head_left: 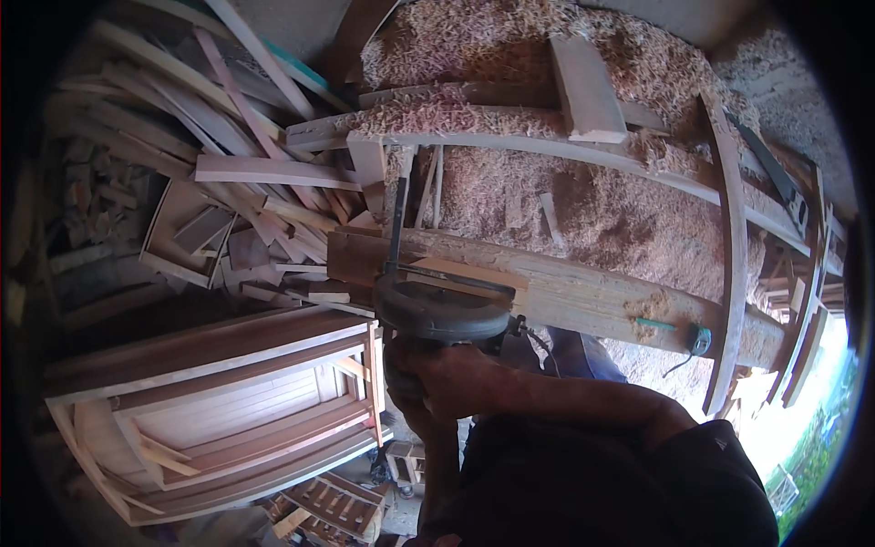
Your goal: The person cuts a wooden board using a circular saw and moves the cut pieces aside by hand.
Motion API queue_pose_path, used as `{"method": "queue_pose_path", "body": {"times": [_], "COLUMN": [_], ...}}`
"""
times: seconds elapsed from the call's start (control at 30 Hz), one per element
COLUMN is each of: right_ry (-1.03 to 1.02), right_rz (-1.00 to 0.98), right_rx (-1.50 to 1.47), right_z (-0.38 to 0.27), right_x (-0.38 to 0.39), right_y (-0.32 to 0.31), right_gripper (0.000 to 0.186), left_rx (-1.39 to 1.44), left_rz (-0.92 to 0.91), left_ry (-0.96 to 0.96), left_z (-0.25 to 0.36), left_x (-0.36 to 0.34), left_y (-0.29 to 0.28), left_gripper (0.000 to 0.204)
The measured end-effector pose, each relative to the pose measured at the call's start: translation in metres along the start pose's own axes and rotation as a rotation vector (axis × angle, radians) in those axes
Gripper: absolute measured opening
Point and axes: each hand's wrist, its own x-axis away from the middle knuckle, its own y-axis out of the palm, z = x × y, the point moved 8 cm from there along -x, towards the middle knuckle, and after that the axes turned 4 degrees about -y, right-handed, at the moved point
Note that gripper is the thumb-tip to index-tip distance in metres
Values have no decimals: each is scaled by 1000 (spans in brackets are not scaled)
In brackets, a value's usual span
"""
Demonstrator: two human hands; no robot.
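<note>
A dark hand-held power tool (442, 310) with a rounded housing and a long thin black bar stands at the left end of a thick timber (574, 294). My right hand (456, 376) is closed around its near side, the forearm coming in from the right. Beside it my left hand (406, 372) is also closed on the tool, though its fingers are mostly in shadow. A short pale board (501, 276) lies on the timber next to the tool. The tool's working edge is hidden beneath its body.
Right along the timber are a green pencil (654, 323) and a teal tape measure (699, 341). Wood shavings (602, 205) heap behind, crossed by a rail (547, 141). Loose planks (246, 109) pile up at far left; a wooden frame (228, 337) stands at near left.
</note>
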Motion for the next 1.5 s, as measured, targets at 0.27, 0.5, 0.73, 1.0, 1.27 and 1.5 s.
{"method": "queue_pose_path", "body": {"times": [0.27, 0.5, 0.73, 1.0, 1.27, 1.5], "right_ry": [34, 17, 24, 1, -30, 0], "right_rz": [-44, -20, -39, -14, 2, -33], "right_rx": [17, 8, 26, 37, 35, 25], "right_z": [7, 3, 9, 11, 8, 5], "right_x": [-4, -7, -13, -19, -23, -30], "right_y": [11, 8, 17, 23, 21, 23], "right_gripper": [51, 53, 54, 57, 55, 52], "left_rx": [0, -85, 54, -249, 301, -246], "left_rz": [0, -15, 15, 194, 109, 118], "left_ry": [-22, -6, -91, 71, -136, 101], "left_z": [-15, 62, 31, 28, -1, -2], "left_x": [13, 4, 2, 1, -4, -5], "left_y": [-5, -15, -16, -11, -21, -21], "left_gripper": [48, 47, 46, 59, 54, 70]}}
